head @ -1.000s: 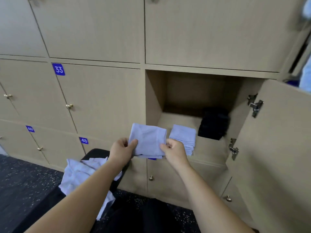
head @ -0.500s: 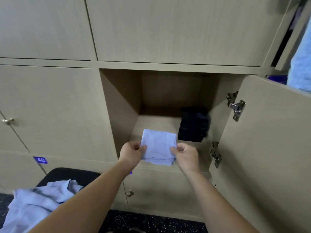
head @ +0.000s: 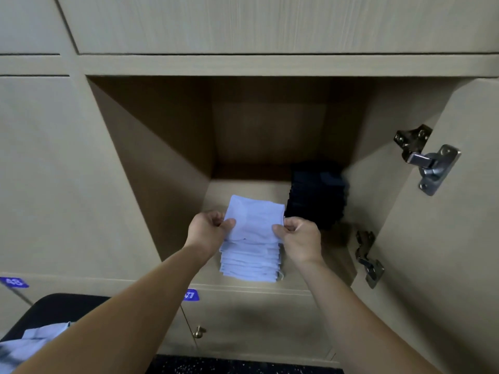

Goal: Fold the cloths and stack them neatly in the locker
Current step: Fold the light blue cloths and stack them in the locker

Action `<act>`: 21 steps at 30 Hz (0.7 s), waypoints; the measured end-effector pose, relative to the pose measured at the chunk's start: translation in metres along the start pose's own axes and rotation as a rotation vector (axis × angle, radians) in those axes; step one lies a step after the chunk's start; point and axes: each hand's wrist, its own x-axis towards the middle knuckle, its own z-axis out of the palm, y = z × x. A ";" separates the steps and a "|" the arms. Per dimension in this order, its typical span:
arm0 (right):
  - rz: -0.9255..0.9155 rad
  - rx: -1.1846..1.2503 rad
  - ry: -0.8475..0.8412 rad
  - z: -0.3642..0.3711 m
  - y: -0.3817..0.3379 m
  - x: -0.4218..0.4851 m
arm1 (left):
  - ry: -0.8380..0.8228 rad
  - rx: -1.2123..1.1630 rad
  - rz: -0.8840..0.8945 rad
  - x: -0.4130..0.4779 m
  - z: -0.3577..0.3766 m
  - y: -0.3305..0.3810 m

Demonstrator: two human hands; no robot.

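A folded light-blue cloth [head: 255,221] is held over a stack of folded light-blue cloths [head: 249,264] near the front of the open locker's floor [head: 243,188]. My left hand [head: 209,229] pinches the cloth's left edge and my right hand [head: 299,237] pinches its right edge. I cannot tell whether the held cloth touches the stack's top. A stack of dark folded cloths [head: 317,197] stands behind and to the right, inside the locker.
The locker door [head: 445,252] hangs open on the right with metal hinges [head: 429,160]. A black seat [head: 56,309] at lower left carries loose light-blue cloths [head: 27,344]. Closed locker doors lie left, above and below, one with a brass knob [head: 199,331].
I have come closer to the locker. Both hands carried the folded cloth forward into the opening, over the light-blue stack.
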 end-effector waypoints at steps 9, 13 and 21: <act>-0.026 -0.055 -0.027 0.004 0.013 0.000 | -0.050 0.056 0.047 -0.001 0.006 -0.018; -0.047 -0.085 -0.033 0.004 0.012 -0.002 | -0.017 0.207 0.084 -0.003 0.006 -0.021; -0.495 -0.633 -0.083 0.009 -0.009 -0.006 | -0.118 0.637 0.467 -0.005 0.019 -0.002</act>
